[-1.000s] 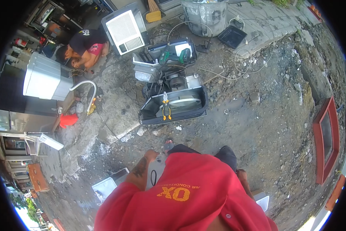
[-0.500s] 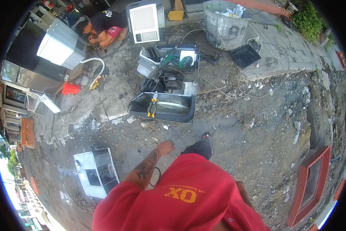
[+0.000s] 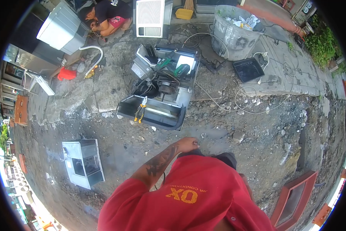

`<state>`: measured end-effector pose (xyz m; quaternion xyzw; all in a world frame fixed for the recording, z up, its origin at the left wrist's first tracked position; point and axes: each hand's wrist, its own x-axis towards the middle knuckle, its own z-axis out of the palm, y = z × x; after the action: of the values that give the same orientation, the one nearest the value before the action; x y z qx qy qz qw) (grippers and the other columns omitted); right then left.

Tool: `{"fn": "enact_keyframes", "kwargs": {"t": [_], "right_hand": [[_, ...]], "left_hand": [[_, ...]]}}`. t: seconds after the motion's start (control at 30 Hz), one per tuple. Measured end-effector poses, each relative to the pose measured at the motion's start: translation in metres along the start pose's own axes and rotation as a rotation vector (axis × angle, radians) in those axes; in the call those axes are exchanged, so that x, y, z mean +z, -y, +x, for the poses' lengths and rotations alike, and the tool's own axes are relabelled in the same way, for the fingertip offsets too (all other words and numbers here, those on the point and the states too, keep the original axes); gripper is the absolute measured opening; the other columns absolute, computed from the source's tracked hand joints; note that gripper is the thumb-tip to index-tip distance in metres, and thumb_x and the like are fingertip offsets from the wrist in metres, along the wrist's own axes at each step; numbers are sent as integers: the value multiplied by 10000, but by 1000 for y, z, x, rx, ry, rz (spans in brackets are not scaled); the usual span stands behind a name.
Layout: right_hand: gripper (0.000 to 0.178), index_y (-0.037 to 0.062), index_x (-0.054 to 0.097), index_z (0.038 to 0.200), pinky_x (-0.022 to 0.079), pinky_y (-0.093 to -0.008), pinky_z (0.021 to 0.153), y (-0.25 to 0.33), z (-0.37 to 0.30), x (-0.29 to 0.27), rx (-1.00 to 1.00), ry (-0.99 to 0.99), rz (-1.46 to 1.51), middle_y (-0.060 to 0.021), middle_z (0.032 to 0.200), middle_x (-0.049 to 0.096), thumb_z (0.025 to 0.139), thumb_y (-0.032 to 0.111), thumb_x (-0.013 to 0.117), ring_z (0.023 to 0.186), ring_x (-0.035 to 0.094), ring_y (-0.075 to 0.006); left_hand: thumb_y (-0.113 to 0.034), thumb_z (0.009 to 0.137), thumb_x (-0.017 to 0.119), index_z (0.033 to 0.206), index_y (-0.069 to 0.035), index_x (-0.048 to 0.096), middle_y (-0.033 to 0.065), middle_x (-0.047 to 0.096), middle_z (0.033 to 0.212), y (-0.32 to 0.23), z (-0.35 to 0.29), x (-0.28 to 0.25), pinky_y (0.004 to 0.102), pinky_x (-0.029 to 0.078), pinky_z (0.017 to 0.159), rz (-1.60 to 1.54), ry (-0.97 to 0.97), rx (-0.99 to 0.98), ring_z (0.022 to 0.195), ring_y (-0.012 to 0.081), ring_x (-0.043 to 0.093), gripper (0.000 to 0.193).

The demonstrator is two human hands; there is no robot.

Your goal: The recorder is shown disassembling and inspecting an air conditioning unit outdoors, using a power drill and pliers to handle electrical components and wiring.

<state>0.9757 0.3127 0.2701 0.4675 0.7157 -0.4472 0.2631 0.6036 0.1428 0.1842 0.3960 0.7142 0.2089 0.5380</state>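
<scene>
My left hand (image 3: 189, 144) hangs over the wet ground in front of my dark trousers. Its fingers look loosely curled, and nothing shows in them. Beneath my red shirt (image 3: 173, 192), my right hand is hidden; only a strip of that forearm appears at the shirt's right side. Ahead of my left hand lies an opened air conditioner unit (image 3: 182, 121) with its inner parts exposed. Pliers (image 3: 141, 109) with yellow and black handles rest across its near edge. Green power tools (image 3: 182, 70) sit on its far part. The nearest thing to my left hand is the unit's near rim.
A white metal casing (image 3: 83, 163) stands on the ground at left. A red frame (image 3: 295, 198) lies at lower right. Behind are a large grey bin (image 3: 234, 40), a black tray (image 3: 248, 70), loose cable and a white-grilled panel (image 3: 150, 19). Another person (image 3: 110, 15) crouches at far left.
My left hand has swung right, across the front of my legs. The view has turned and shifted, so the opened unit and white casing now appear farther left.
</scene>
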Motion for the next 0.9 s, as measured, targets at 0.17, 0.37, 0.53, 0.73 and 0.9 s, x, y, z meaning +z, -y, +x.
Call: {"fn": "enact_keyframes", "kwargs": {"t": [0.17, 0.37, 0.53, 0.73, 0.9], "right_hand": [[378, 21, 711, 921, 524, -435, 736, 46, 44, -67, -156, 46, -150, -202, 877, 703, 850, 382, 623, 843, 699, -314], [367, 99, 743, 906, 517, -441, 830, 108, 165, -112, -256, 225, -691, -223, 955, 684, 816, 425, 600, 949, 650, -391], [454, 6, 719, 921, 516, -447, 789, 172, 271, -145, -416, 581, -1031, -256, 957, 676, 802, 418, 571, 905, 661, -392], [435, -48, 705, 898, 509, -428, 748, 252, 343, -170, -428, 1085, -1261, -234, 885, 693, 809, 360, 581, 819, 670, -361], [442, -54, 707, 879, 521, -423, 731, 276, 346, -177, -516, 1204, -1440, -212, 850, 696, 819, 374, 617, 796, 674, -327]], "left_hand": [[-470, 918, 580, 1240, -15, 578, 194, 631, 1189, -27, -3, 5, 392, 471, 928, -186, -91, 27, 1092, 315, 613, 558], [-387, 894, 593, 1237, -38, 588, 217, 631, 1176, -29, -19, 27, 420, 474, 935, -143, -89, -31, 1083, 363, 605, 489], [-355, 874, 589, 1235, -151, 618, 202, 606, 1229, -95, 11, 11, 449, 432, 1016, -295, -147, -484, 1162, 380, 564, 416], [-444, 890, 547, 1257, -197, 593, 143, 489, 1368, -122, 94, 89, 558, 387, 1024, -261, -385, -568, 1262, 428, 455, 444], [-426, 901, 535, 1251, -194, 599, 163, 584, 1246, -153, 104, 102, 537, 418, 993, -452, -414, -589, 1163, 403, 543, 424]]}}
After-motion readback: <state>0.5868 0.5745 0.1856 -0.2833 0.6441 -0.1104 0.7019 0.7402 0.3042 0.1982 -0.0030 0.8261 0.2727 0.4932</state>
